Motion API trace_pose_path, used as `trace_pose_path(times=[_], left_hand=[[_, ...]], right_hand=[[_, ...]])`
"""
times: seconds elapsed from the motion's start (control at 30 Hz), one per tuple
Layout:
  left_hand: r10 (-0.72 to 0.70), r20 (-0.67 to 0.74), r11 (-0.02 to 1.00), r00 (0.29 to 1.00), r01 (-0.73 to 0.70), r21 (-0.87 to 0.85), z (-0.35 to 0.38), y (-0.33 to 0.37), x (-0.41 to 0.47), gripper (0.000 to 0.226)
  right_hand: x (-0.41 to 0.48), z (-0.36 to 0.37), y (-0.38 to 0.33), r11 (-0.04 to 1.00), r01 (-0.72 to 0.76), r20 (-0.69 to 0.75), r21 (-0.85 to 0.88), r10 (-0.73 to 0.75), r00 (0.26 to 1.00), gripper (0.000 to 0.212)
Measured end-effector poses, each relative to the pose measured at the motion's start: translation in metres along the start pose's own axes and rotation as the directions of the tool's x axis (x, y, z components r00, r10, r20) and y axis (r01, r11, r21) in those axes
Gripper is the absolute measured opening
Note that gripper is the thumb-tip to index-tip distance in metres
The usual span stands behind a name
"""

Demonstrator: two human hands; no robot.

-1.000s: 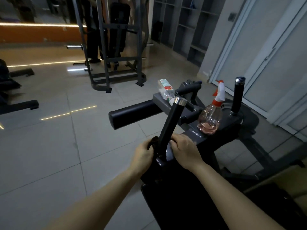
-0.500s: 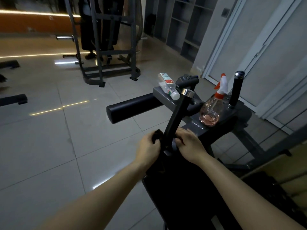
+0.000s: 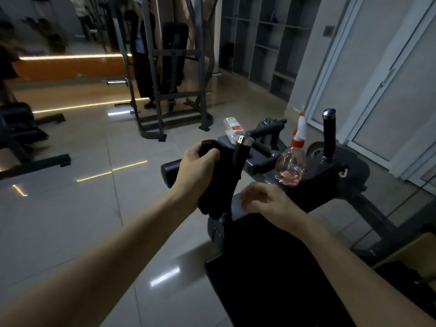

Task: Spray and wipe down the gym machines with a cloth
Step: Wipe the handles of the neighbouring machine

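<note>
On machine's near handle (image 3: 243, 153): L hand (image 3: 195, 172) clamped on dark cloth (image 3: 219, 185).
R hand (image 3: 266, 201) blurred beside handle base, grip can't tell.

Left of the machine (image 3: 330, 175), tiled floor (image 3: 82, 208) lies open as far as the rack (image 3: 165, 90). Near handle post (image 3: 241, 159) rises tilted. The left hand (image 3: 195, 171) gripping a dark cloth (image 3: 217, 182) fills its left side, with the roller pad (image 3: 168, 172) just behind. Right of the post is a short gap over the deck, and the right hand (image 3: 264, 199), blurred, hovers at its near end. Spray bottle (image 3: 291, 166) stands upright at the gap's right edge, with the far handle post (image 3: 329, 135) beyond. Plastic bottle (image 3: 233, 128) lies behind the near post's cap.
</note>
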State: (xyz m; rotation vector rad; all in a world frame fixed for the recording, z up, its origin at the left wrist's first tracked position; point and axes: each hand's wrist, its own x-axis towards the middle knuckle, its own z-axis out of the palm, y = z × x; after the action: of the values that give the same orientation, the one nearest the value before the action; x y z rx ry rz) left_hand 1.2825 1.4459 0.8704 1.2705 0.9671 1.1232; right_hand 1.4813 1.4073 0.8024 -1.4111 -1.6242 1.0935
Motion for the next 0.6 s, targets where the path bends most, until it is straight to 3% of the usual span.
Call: trace_pose_path(times=[0.13,0.23,0.33,0.43,0.5,0.53,0.6], left_hand=[[0.069,0.118,0.995,0.991,-0.06,-0.075,0.053,0.017,-0.006,0.032],[0.151,0.126,0.987,0.98,-0.158,0.042,0.095,0.016,-0.002,0.035],[0.043,0.306,0.97,0.951,-0.113,0.213,0.131,0.011,0.002,0.042],[0.034,0.331,0.918,0.943,-0.161,0.363,0.155,0.009,0.015,0.049],[0.033,0.33,0.903,0.943,-0.17,0.396,0.156,0.014,0.028,0.038],[0.043,0.339,0.883,0.94,-0.195,0.427,0.156,0.018,0.035,0.033],[0.101,0.31,0.808,0.945,-0.259,0.529,0.152,0.03,0.053,0.028]], right_hand=[[-0.019,-0.032,-0.014,0.923,-0.042,0.094,0.384,0.006,0.996,0.027],[-0.029,-0.067,-0.014,0.855,-0.044,0.03,0.516,0.033,0.999,0.028],[-0.036,-0.103,-0.019,0.772,-0.04,-0.03,0.635,0.077,0.997,0.03],[-0.038,-0.132,-0.026,0.747,-0.076,0.05,0.661,0.057,0.997,0.035],[-0.034,-0.146,-0.028,0.809,-0.128,0.12,0.574,0.072,0.99,0.036],[-0.029,-0.151,-0.028,0.852,-0.144,0.106,0.504,0.104,0.989,0.036],[-0.014,-0.162,-0.022,0.92,-0.125,-0.079,0.371,0.165,0.983,0.034]])
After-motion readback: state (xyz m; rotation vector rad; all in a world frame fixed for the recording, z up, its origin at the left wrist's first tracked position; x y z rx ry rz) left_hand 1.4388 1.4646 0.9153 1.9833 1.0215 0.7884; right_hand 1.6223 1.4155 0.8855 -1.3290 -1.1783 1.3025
